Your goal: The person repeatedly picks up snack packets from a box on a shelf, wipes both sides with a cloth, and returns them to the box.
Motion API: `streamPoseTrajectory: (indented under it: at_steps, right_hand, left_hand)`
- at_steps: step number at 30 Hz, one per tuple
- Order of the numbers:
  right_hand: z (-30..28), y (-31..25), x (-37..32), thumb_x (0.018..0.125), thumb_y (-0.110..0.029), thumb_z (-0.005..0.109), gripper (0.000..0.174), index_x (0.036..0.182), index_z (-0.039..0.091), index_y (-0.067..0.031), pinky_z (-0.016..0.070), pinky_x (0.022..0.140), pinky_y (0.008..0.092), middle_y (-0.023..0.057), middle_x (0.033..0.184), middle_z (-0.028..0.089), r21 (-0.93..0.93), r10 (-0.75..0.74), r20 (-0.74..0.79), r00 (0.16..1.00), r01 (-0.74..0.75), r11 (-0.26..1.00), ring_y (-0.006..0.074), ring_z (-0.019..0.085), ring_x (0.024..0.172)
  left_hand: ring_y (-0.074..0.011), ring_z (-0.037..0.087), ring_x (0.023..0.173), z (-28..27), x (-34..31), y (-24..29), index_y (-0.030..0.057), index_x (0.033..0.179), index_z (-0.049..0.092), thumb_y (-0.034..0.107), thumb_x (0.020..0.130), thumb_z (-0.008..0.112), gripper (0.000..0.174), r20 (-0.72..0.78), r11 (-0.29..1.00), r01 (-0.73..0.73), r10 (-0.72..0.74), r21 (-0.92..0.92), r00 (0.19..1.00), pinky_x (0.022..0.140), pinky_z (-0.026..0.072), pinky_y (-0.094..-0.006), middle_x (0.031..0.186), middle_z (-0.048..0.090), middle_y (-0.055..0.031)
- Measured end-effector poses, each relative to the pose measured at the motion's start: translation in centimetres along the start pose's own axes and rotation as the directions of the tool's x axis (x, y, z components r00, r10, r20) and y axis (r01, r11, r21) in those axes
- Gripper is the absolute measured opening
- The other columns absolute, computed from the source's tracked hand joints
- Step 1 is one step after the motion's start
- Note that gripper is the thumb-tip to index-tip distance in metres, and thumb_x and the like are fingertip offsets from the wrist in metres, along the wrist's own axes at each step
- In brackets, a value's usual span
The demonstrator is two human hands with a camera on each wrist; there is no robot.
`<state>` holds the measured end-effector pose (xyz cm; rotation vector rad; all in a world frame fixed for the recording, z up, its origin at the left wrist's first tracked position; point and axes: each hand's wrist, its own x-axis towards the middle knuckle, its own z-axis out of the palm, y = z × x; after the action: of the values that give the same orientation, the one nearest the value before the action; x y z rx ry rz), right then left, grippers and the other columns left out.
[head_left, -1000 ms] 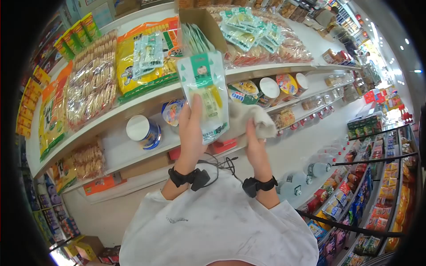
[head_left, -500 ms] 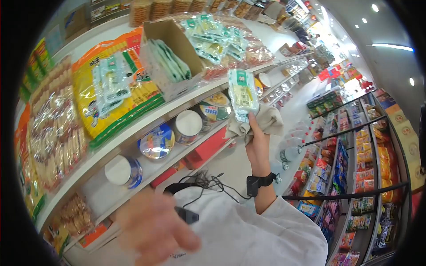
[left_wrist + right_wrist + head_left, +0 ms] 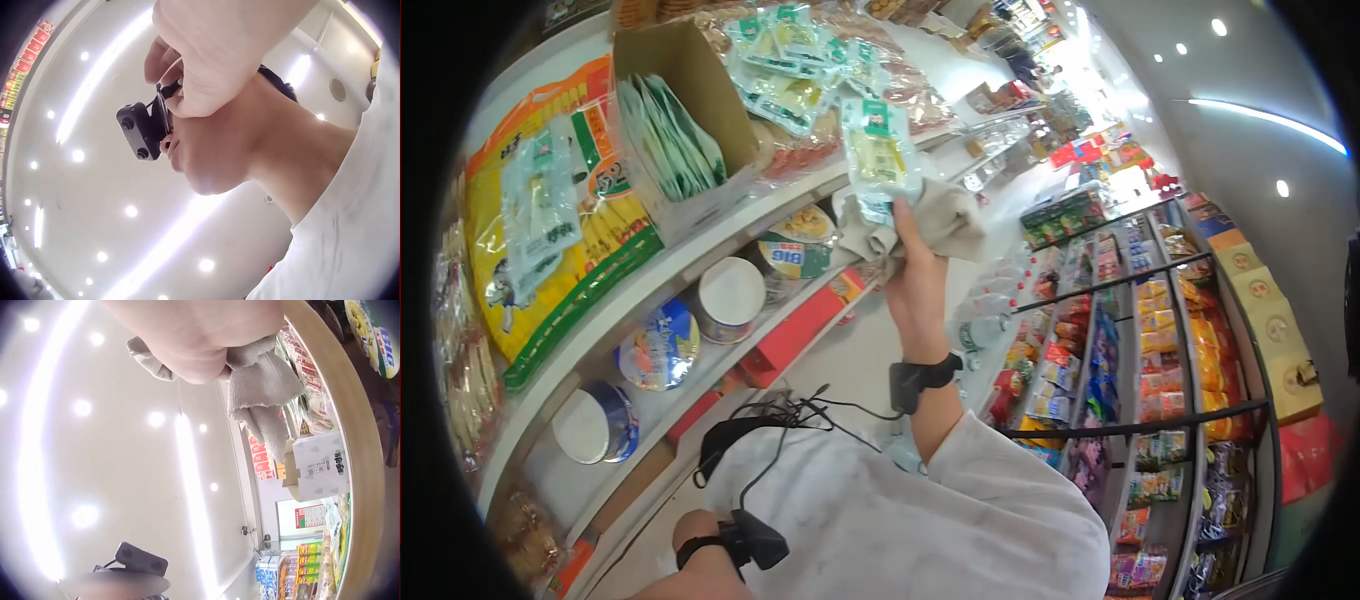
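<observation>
In the head view my right hand (image 3: 918, 290) holds a clear-and-green packet (image 3: 882, 160) upright, thumb on its lower end, together with a beige cloth (image 3: 945, 218). The right wrist view shows the palm side of that hand (image 3: 200, 337) with the cloth (image 3: 262, 387) hanging from it. My left hand (image 3: 212, 56) is raised to the face in the left wrist view, its curled fingers pinching a thin dark frame beside the head camera (image 3: 139, 132). Only the left wrist and forearm show in the head view.
An open carton (image 3: 690, 80) of similar packets stands on the upper shelf, beside a yellow bag (image 3: 550, 230) and a packet pile (image 3: 785, 65). Instant-noodle tubs (image 3: 732, 298) sit on the shelf below. Black cables (image 3: 785, 408) lie near the shirt; snack racks (image 3: 1160, 350) stand to the right.
My left hand has let go of the packet and risen toward the face. My right hand now holds the packet with the cloth. The head view has shifted to the right.
</observation>
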<state>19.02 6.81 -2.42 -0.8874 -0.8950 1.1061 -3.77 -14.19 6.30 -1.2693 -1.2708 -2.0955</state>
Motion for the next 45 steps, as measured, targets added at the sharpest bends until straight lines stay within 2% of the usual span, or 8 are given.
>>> streamPoseTrajectory:
  at_steps: [4, 7, 10, 13, 16, 21, 27, 45]
  right_hand:
    - [1.0, -0.2, 3.0, 0.094, -0.009, 0.066, 0.039, 0.130, 0.053, -0.0013, 0.0518, 0.091, 0.0322, 0.0051, 0.124, 0.062, 0.065, 0.103, 0.024, 0.994, -0.104, 0.992, 0.0153, 0.061, 0.112]
    - [2.5, 1.6, 9.2, 0.094, -0.011, 0.066, 0.042, 0.132, 0.051, -0.0002, 0.0518, 0.091, 0.0320, 0.0059, 0.123, 0.061, 0.074, -0.127, 0.060, 0.990, 0.123, 0.990, 0.0147, 0.061, 0.109]
    - [-0.7, 5.4, 18.8, 0.100, -0.025, 0.059, 0.035, 0.121, 0.054, 0.0027, 0.0485, 0.074, 0.0254, 0.0036, 0.107, 0.060, -0.696, -0.083, 0.239, 0.967, 0.230, 0.680, 0.0107, 0.055, 0.087]
    - [1.4, 2.9, 16.0, 0.098, -0.031, 0.061, 0.041, 0.120, 0.054, 0.0036, 0.0487, 0.075, 0.0246, 0.0037, 0.109, 0.061, -0.438, 0.079, -0.039, 0.996, -0.088, 0.894, 0.0098, 0.057, 0.088]
    - [1.2, 1.6, 10.6, 0.097, -0.028, 0.063, 0.042, 0.125, 0.053, 0.0020, 0.0485, 0.085, 0.0274, 0.0065, 0.120, 0.060, -0.248, -0.081, -0.048, 0.996, 0.067, 0.966, 0.0138, 0.059, 0.104]
    - [-4.1, 1.7, 7.0, 0.096, -0.026, 0.064, 0.048, 0.133, 0.049, 0.0013, 0.0455, 0.096, 0.0332, 0.0086, 0.132, 0.054, -0.098, -0.061, -0.096, 0.994, 0.052, 0.994, 0.0179, 0.055, 0.117]
    - [-6.0, 0.5, 3.4, 0.096, -0.024, 0.064, 0.047, 0.134, 0.049, -0.0009, 0.0448, 0.100, 0.0388, 0.0077, 0.132, 0.055, -0.088, -0.029, -0.237, 0.971, 0.009, 0.996, 0.0196, 0.055, 0.119]
    - [-14.1, -1.1, -5.7, 0.097, -0.023, 0.063, 0.049, 0.138, 0.045, -0.0039, 0.0418, 0.103, 0.0367, 0.0066, 0.135, 0.054, -0.058, -0.054, -0.451, 0.891, 0.031, 0.998, 0.0174, 0.052, 0.123]
  left_hand:
    - [-0.0328, 0.064, 0.094, -0.1, -2.7, -2.9, 0.0186, 0.143, 0.033, 0.029, 0.086, 0.073, 0.071, 0.329, 0.866, -0.025, 0.215, -0.499, 0.919, 0.087, 0.0541, -0.0553, 0.115, 0.059, -0.0188]
    - [-0.0299, 0.064, 0.084, 5.0, -2.9, -5.7, 0.0015, 0.114, 0.054, 0.019, 0.084, 0.067, 0.037, 0.267, 0.990, -0.123, 0.136, -0.064, 0.954, 0.073, 0.0521, -0.0428, 0.099, 0.065, -0.0163]
    - [-0.0242, 0.064, 0.082, 10.9, -2.1, -10.9, -0.0046, 0.108, 0.060, -0.003, 0.084, 0.063, 0.024, 0.165, 0.997, 0.077, -0.080, 0.023, 0.983, 0.077, 0.0517, -0.0340, 0.103, 0.066, -0.0138]
    - [-0.0241, 0.068, 0.091, 14.0, -1.0, -14.3, -0.0076, 0.104, 0.065, -0.003, 0.089, 0.060, 0.016, 0.290, 0.973, -0.021, -0.048, 0.229, 0.956, 0.087, 0.0544, -0.0343, 0.098, 0.069, -0.0167]
    - [-0.0222, 0.063, 0.093, 14.9, -0.9, -14.9, 0.0048, 0.109, 0.063, 0.001, 0.095, 0.053, 0.018, 0.345, 0.971, 0.035, -0.118, 0.238, 0.931, 0.087, 0.0489, -0.0304, 0.101, 0.065, -0.0082]
    - [-0.0154, 0.061, 0.089, 16.0, -2.2, -15.2, -0.0038, 0.107, 0.061, -0.002, 0.095, 0.051, 0.016, 0.184, 0.994, 0.103, -0.092, -0.049, 0.979, 0.081, 0.0486, -0.0263, 0.096, 0.065, -0.0100]
    - [-0.0135, 0.061, 0.083, 19.0, 0.1, -11.6, -0.0050, 0.109, 0.060, 0.002, 0.097, 0.049, 0.017, 0.228, 0.953, -0.036, 0.109, -0.300, 0.968, 0.077, 0.0486, -0.0248, 0.092, 0.066, -0.0105]
    - [-0.0193, 0.067, 0.093, 20.3, 5.7, -15.3, 0.0050, 0.121, 0.063, 0.007, 0.098, 0.053, 0.026, 0.246, 0.985, -0.161, 0.172, -0.064, 0.954, 0.083, 0.0521, -0.0243, 0.099, 0.070, -0.0085]
